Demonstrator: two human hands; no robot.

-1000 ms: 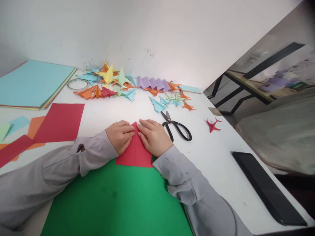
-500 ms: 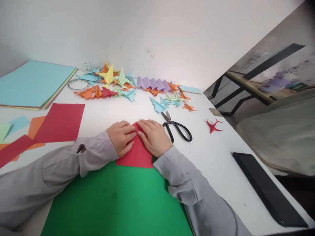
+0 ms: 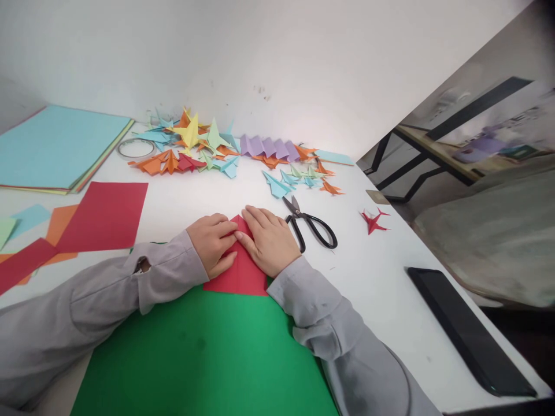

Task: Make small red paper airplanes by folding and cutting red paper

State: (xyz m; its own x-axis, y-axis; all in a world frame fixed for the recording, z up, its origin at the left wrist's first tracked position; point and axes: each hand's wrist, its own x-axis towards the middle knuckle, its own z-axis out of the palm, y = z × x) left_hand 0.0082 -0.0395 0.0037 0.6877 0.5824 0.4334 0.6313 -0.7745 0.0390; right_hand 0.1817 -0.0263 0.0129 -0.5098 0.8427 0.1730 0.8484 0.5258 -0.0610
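A piece of red paper [image 3: 243, 274] with a pointed, folded top lies on a green sheet [image 3: 195, 352]. My left hand [image 3: 214, 245] is closed on its left side, fingertips near the tip and thumb lower down. On the right slope, my right hand [image 3: 271, 240] grips the same paper, its fingers close together along the folded edge and its thumb reaching to the middle. A vertical crease runs down the paper below the thumbs. Both hands cover parts of the side edges.
Black-handled scissors [image 3: 314, 225] lie right of my right hand. Folded paper planes [image 3: 188, 136] and a purple pleated strip [image 3: 269, 147] line the wall. Tape [image 3: 136, 148], a paper stack [image 3: 65, 144] and red sheets [image 3: 106, 216] are left; a red plane [image 3: 373, 222] and black tablet-like slab [image 3: 470, 329] are right.
My right hand's fingers have straightened slightly, and its thumb has slid a little to the left and down, showing more of the right flap. My left hand stays nearly in place.
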